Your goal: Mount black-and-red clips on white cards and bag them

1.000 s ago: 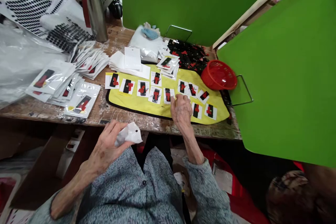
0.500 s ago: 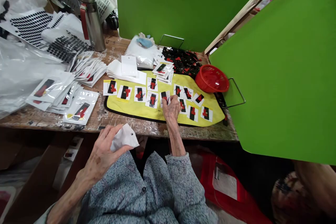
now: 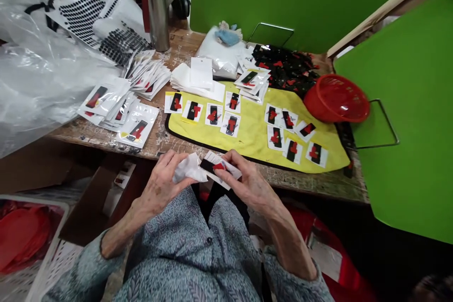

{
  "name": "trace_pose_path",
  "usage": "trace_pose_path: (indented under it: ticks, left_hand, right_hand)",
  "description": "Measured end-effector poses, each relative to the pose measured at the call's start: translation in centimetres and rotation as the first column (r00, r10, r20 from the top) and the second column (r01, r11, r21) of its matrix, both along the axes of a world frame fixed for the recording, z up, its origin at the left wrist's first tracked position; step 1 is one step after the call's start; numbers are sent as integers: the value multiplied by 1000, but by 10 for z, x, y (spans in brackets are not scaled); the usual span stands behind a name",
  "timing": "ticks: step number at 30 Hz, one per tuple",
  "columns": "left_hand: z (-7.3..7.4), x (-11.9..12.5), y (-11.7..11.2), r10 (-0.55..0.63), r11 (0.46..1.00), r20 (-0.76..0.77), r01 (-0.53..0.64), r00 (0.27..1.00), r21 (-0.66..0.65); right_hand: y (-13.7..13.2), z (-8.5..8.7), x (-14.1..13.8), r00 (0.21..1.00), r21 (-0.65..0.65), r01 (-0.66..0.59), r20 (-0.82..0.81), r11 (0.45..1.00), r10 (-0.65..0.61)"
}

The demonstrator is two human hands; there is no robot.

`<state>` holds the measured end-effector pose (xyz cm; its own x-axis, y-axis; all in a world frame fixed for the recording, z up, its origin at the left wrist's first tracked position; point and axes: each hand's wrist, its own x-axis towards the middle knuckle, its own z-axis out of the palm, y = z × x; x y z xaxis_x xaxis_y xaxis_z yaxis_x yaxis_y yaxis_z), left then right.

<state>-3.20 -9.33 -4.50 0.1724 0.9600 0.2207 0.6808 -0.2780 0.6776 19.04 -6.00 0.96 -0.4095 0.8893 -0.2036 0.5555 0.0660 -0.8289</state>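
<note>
The right hand (image 3: 252, 185) had lifted a card (image 3: 219, 166) off the yellow cloth (image 3: 249, 134) — its grip pinched it, while the left hand (image 3: 162, 183) held white paper (image 3: 189, 169).

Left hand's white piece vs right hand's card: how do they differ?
The crumpled white piece in the left hand is creased and bunched; the white card in the right hand lies flat. The white piece looks plain; the card carries a black-and-red item. Both are white and held above the lap.
</note>
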Motion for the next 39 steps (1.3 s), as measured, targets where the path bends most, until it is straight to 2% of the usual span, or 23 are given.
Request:
trace_pose_path:
  ticks: [4, 8, 12, 15, 18, 22, 27, 33, 35, 37, 39]
  left_hand:
    - [2, -2, 0, -84, 995, -49, 87, 995, 43]
    - [2, -1, -1, -167, 980, -114, 178, 979, 90]
    - [-3, 4, -3, -214, 967, -139, 229, 967, 111]
    - [-7, 7, -4, -219, 963, -131, 235, 967, 128]
    - [-7, 7, -4, -191, 973, -106, 202, 976, 107]
    - [-2, 4, -4, -163, 985, -15, 164, 986, 48]
    - [-1, 4, -3, -133, 991, 55, 131, 990, 35]
    - [-5, 7, -7, -155, 987, 76, 152, 985, 46]
    - [-4, 5, -7, -122, 992, 82, 119, 989, 40]
    - [-3, 4, -7, -101, 994, 77, 97, 992, 49]
    - [-3, 4, -7, -113, 992, 64, 109, 992, 69]
  right_hand:
    - [7, -3, 3, 979, -49, -184, 80, 982, 188]
    - [18, -1, 7, 911, -130, -381, 115, 915, 395]
    - [23, -2, -2, 854, -212, -465, 147, 859, 499]
    - [21, -4, -15, 872, -208, -426, 166, 880, 461]
    - [20, -5, -24, 909, -189, -382, 96, 905, 404]
    - [24, -3, -17, 943, -226, -326, -16, 918, 331]
    - [22, -5, -7, 978, -325, -175, -167, 930, 125]
    - [10, -15, -24, 989, -187, -54, -145, 981, 27]
    - [10, -15, -24, 971, -240, -61, -239, 969, 2]
    - [12, -15, -21, 953, -323, -125, -302, 938, 23]
    - [15, -17, -17, 963, -345, -161, -262, 925, 70]
